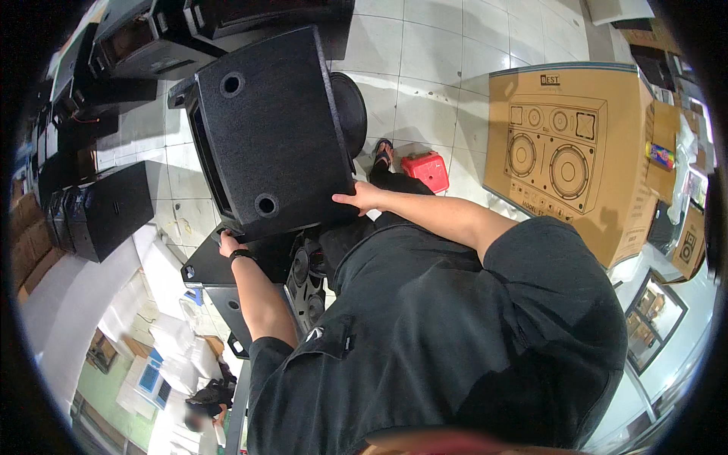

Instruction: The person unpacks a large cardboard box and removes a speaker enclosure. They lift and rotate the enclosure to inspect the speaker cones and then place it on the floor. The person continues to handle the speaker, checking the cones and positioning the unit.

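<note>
A large black speaker cabinet [273,136] with a rough finish fills the space in front of me, tilted. Two round recessed holes show on its upper face. My right hand [361,199] grips its near right edge; the thumb lies on the face and the fingers are hidden past the edge. At the near left corner my left hand [230,244] is closed on the cabinet, its fingers partly hidden. A round black part [349,115] sticks out from behind the cabinet's right side. Below my hands stands another speaker [303,280] with round drivers showing.
More black cabinets stand at the far left [152,38] and left [106,208]. A red plastic box [426,172] sits on the tiled floor by my foot [384,154]. On the right is a big cardboard carton [565,152]. Another person [212,402] is at lower left.
</note>
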Demonstrator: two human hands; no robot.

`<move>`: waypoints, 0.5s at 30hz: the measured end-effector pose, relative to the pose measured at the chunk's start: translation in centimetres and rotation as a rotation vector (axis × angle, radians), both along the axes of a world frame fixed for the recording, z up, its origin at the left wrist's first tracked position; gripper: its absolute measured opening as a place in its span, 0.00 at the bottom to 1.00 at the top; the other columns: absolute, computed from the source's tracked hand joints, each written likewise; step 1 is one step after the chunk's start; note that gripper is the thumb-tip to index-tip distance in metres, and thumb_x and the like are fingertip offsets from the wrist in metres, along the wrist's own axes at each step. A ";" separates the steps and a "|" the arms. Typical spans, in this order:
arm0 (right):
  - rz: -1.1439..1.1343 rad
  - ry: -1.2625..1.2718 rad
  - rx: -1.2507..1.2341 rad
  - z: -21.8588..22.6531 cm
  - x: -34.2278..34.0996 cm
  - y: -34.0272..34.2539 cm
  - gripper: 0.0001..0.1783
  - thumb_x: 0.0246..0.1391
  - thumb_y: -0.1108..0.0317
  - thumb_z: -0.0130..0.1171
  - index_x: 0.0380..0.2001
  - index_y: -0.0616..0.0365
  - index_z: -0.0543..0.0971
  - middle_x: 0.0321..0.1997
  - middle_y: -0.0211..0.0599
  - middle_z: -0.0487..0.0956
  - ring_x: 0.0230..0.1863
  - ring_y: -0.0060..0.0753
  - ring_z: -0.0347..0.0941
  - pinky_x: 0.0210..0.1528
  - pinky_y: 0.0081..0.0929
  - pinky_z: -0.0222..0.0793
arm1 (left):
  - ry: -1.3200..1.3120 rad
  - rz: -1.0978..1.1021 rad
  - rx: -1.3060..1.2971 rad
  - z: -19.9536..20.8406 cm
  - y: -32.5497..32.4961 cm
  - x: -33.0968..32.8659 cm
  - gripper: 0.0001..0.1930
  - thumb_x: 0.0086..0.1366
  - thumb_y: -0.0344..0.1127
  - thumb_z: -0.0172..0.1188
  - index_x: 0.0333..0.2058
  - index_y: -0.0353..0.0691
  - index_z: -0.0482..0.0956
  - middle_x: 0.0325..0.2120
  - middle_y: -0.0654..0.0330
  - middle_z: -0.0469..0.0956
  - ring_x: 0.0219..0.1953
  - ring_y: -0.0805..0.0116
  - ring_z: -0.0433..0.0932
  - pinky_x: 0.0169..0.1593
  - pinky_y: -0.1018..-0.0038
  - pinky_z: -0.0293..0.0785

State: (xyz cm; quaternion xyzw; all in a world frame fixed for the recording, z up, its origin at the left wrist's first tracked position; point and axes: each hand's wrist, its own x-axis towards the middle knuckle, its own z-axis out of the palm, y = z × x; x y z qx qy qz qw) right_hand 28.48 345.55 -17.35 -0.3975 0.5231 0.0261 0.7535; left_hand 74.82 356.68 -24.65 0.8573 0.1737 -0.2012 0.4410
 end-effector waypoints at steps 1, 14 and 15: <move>0.094 0.026 0.092 0.0 -0.2 -0.8 0.59 0.49 0.27 0.62 0.51 0.87 0.69 0.45 0.58 0.79 0.42 0.45 0.82 0.35 0.36 0.86 | 0.065 -0.006 -0.082 0.2 0.0 0.0 0.14 0.54 0.27 0.63 0.39 0.25 0.80 0.35 0.53 0.82 0.34 0.59 0.81 0.40 0.59 0.80; 0.143 0.316 -1.461 0.8 3.7 -38.7 0.46 0.53 0.34 0.62 0.66 0.53 0.68 0.63 0.56 0.70 0.63 0.60 0.69 0.65 0.48 0.67 | 0.847 -0.175 -0.492 9.7 0.4 -35.6 0.45 0.64 0.70 0.57 0.64 0.38 0.62 0.57 0.60 0.70 0.54 0.64 0.70 0.53 0.67 0.68; 0.257 0.245 -1.403 0.1 5.3 -41.1 0.46 0.53 0.31 0.59 0.65 0.53 0.70 0.62 0.56 0.72 0.63 0.58 0.69 0.65 0.48 0.68 | 0.886 -0.115 -0.482 9.9 -0.7 -36.6 0.49 0.62 0.73 0.57 0.68 0.40 0.58 0.61 0.57 0.67 0.61 0.60 0.67 0.61 0.64 0.65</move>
